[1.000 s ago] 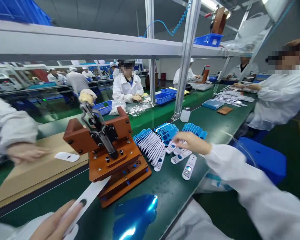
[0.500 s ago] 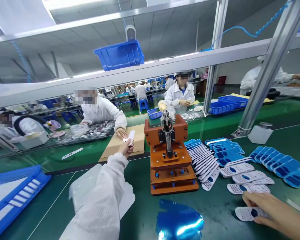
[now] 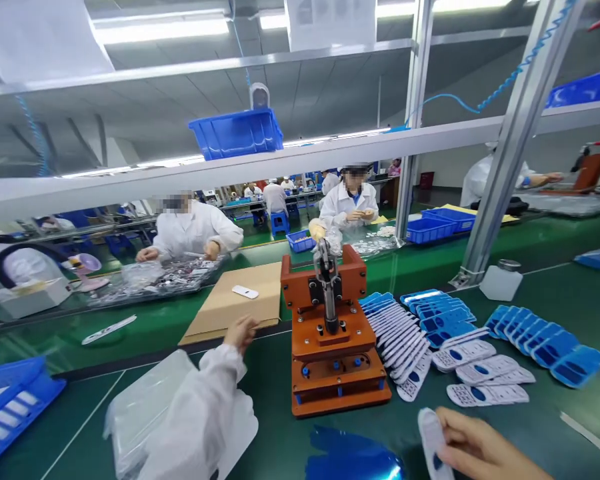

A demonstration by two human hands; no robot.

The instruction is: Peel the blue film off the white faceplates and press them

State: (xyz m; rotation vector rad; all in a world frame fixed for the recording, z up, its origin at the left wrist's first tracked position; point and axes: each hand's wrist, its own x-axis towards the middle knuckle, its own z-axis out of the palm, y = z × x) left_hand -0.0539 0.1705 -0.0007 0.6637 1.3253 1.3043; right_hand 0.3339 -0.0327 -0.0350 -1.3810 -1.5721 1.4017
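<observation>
My right hand (image 3: 473, 440) pinches a white oblong faceplate (image 3: 431, 437) with rounded ends by its edge, tilted upright above the green bench. My left hand (image 3: 243, 333) is by the near edge of a cardboard sheet (image 3: 230, 303), fingers curled with nothing visible in them. On that cardboard lies a white oblong plate (image 3: 245, 292), apart from my hand. Between my hands stands an orange press fixture (image 3: 337, 373) with a metal toggle clamp (image 3: 329, 287). Right of it lie a fanned row of white faceplates (image 3: 397, 337) and several loose printed ones (image 3: 487, 395).
Blue film-covered plates (image 3: 545, 343) and a white bottle (image 3: 501, 280) are at right. Shiny blue film (image 3: 353, 457) lies in front of the press. A plastic-wrapped stack (image 3: 150, 400) and a blue basket (image 3: 20, 407) are at left. Co-workers in white sit across the line.
The white plate left both my left hand and a co-worker's hand and lies on the cardboard. My left hand drew back. My right hand lifted its faceplate and moved left. The view tilted up.
</observation>
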